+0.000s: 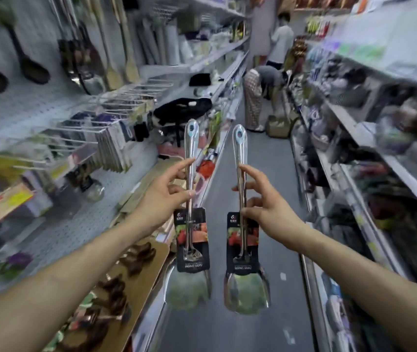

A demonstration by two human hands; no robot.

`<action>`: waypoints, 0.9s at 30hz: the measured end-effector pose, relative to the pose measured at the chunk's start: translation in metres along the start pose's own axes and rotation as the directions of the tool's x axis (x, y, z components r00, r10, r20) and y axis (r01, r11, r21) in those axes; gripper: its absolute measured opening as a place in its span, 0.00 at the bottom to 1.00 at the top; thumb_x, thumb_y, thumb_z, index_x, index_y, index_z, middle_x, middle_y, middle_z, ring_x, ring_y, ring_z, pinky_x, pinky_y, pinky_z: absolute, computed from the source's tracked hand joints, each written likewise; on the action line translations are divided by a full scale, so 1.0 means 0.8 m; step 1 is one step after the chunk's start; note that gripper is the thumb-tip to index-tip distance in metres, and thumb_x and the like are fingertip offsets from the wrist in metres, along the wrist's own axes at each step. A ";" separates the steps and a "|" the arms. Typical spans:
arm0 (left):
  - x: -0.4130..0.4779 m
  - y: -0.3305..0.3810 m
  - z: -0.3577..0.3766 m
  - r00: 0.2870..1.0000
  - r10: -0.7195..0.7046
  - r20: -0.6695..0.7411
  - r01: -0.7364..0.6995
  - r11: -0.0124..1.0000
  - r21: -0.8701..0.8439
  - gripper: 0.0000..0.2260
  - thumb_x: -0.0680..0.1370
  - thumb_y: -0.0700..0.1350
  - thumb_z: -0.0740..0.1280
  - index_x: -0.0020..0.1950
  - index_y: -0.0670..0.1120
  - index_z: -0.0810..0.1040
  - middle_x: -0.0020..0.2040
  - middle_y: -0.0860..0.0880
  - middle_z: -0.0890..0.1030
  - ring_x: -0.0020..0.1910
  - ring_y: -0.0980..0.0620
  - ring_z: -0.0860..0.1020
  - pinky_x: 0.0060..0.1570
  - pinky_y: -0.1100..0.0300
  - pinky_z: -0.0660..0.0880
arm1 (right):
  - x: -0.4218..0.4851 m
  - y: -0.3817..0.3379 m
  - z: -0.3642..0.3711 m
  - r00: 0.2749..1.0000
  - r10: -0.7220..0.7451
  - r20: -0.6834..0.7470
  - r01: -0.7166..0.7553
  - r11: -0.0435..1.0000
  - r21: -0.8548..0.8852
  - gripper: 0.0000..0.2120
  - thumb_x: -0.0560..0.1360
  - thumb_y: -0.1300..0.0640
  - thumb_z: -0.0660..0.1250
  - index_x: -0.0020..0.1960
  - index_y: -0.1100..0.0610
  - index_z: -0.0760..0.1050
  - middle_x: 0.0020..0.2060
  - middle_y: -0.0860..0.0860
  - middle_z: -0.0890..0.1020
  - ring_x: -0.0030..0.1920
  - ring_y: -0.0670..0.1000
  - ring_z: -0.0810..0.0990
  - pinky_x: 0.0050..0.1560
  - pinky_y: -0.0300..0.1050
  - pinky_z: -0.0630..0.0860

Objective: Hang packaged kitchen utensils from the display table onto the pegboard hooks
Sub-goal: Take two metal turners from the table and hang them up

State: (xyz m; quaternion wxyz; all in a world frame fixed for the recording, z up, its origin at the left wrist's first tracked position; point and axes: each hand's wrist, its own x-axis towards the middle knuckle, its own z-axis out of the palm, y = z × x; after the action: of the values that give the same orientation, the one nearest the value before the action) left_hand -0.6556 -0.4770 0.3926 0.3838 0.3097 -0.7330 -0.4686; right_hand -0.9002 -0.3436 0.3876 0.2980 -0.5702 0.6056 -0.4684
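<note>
**Two spatulas held over the aisle, before hanging.** Your left hand [166,196] pinches the shaft of the left spatula [192,235] between thumb and fingertips. Your right hand [260,201] grasps the right spatula [243,240] the same way, with the spare fingers spread. Both spatulas stand upright with the blades down and the printed cards midway. They are above the aisle floor, to the right of the counter [156,252] and well apart from the pegboard [12,110].

**Hazards, as judged from this view.**
- **Slipping:** each grip is a light pinch high on a smooth metal shaft, with the broad blade hanging below. A quick swing to the left could let a spatula pivot or slide out and fall to the floor.
- **Missing the hook:** the only way onto a hook is the small hole in the handle tip [192,128]. The hooks [75,141] are long, thin and close together, so a tip brought in at an angle would likely glance off.
- **No free hand:** with both hands full, you cannot steady a hook or push aside the packets already hanging there. Hanging both at once invites a fumble, so one at a time is safer.
- **Knocking stock:** reaching left takes your forearm over the brown goods [136,257] on the counter, and the hanging blades could knock them.

Blur hides which hooks are free.
</note>
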 end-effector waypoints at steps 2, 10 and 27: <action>0.033 0.013 0.011 1.000 0.007 0.001 -0.007 1.000 0.008 0.33 0.79 0.36 0.76 0.74 0.70 0.75 0.62 0.51 0.76 0.38 0.59 0.78 0.49 0.61 0.84 | 0.026 -0.005 -0.023 1.000 -0.016 -0.008 0.016 1.000 -0.013 0.48 0.79 0.74 0.67 0.76 0.24 0.61 0.68 0.51 0.75 0.39 0.47 0.76 0.44 0.48 0.81; 0.186 0.007 0.019 0.997 0.057 0.048 -0.059 0.997 0.040 0.33 0.79 0.39 0.76 0.73 0.72 0.74 0.62 0.50 0.75 0.41 0.58 0.77 0.45 0.61 0.84 | 0.154 0.006 -0.070 0.999 -0.036 -0.029 0.034 0.998 -0.050 0.47 0.80 0.73 0.67 0.77 0.25 0.61 0.68 0.51 0.75 0.40 0.50 0.76 0.46 0.50 0.82; 0.534 -0.103 -0.009 0.985 0.104 0.141 -0.110 0.993 0.037 0.34 0.79 0.39 0.75 0.73 0.73 0.73 0.62 0.49 0.75 0.43 0.56 0.75 0.50 0.57 0.84 | 0.469 0.070 -0.115 0.987 -0.006 -0.159 -0.004 0.998 -0.065 0.49 0.79 0.74 0.65 0.77 0.24 0.59 0.67 0.49 0.77 0.38 0.48 0.76 0.45 0.51 0.81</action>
State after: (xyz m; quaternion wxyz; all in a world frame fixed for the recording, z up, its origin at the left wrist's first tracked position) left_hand -0.8608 -0.8581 0.4350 0.3496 0.2451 -0.7836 -0.4513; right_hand -1.0700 -0.6914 0.4366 0.2294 -0.5406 0.6421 -0.4927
